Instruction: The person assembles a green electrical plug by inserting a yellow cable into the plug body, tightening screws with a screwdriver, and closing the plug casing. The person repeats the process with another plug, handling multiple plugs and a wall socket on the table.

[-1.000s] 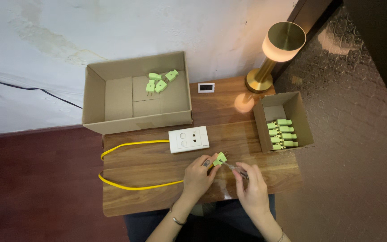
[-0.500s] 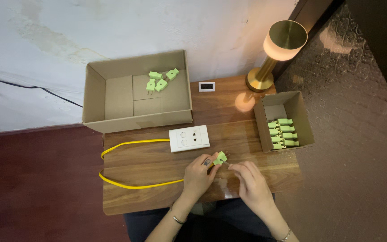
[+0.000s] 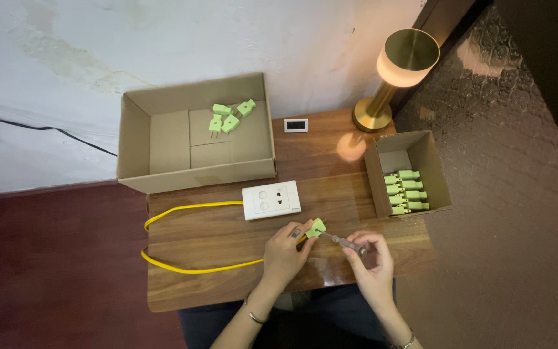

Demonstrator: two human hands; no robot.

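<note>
- Your left hand [image 3: 285, 249] grips a green plug [image 3: 316, 227] w/ yellow cable [image 3: 188, 266], just above the counter [image 3: 214, 236].
- Your right hand [image 3: 371, 255] is closed on a screwdriver [image 3: 345, 242], tip at the plug.
- White socket [image 3: 271, 200] sits nearby.

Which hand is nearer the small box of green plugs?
Right. The right hand lies just below-left of the small box; the left hand sits farther left, holding a green plug.

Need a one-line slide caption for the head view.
Left hand holds a green plug while right hand points a small screwdriver at it.
</note>
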